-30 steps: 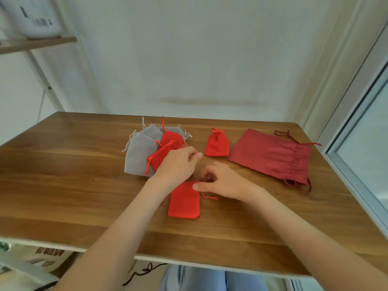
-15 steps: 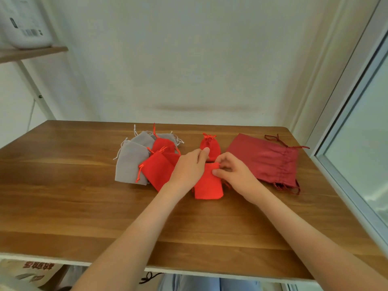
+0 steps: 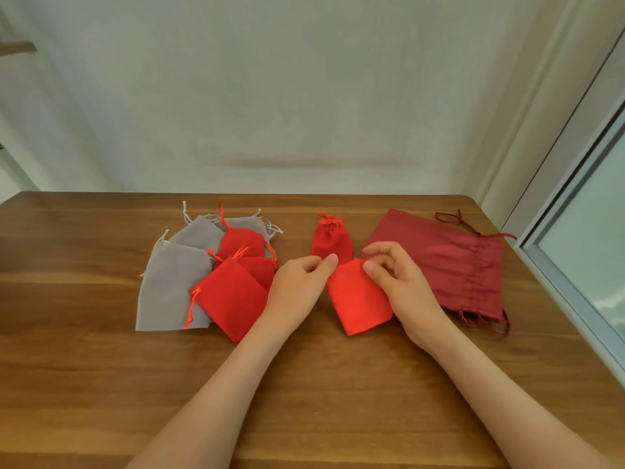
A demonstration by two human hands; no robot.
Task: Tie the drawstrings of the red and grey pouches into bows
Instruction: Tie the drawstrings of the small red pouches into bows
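- Hands meet at the far end of a small red pouch (image 3: 358, 299) that lies flat near the middle of the table (image 3: 101, 384), its near end pointing back toward the person.
- The right hand (image 3: 402, 286) grasps the pouch at its far right corner: the thumb lies on top of the cloth and the other fingers curl above and behind it.
- The left hand (image 3: 301, 286) is curled, thumb and forefinger tips together right at the pouch's far left corner. Whether they pinch cloth, a string, or nothing cannot be told.
- No drawstring of this pouch shows; the fingers cover its mouth.
- Just beyond the hands lies a tied red pouch (image 3: 331, 240), its neck gathered and a small bow at the far end.
- To the left lies a heap of pouches: a grey pouch (image 3: 172, 286) in front, two more grey ones behind, and a flat red pouch (image 3: 230, 299) with loose orange-red strings overlapping it, beside the left wrist. Two more red ones lie behind that.
- To the right, partly under the right hand's knuckles, lies a large dark red bag (image 3: 439, 262) with its gathered mouth toward the window (image 3: 581, 238).
- The table is brown wood grain and stands against a plain pale wall (image 3: 304, 96); a shelf edge (image 3: 17, 47) shows at upper left.
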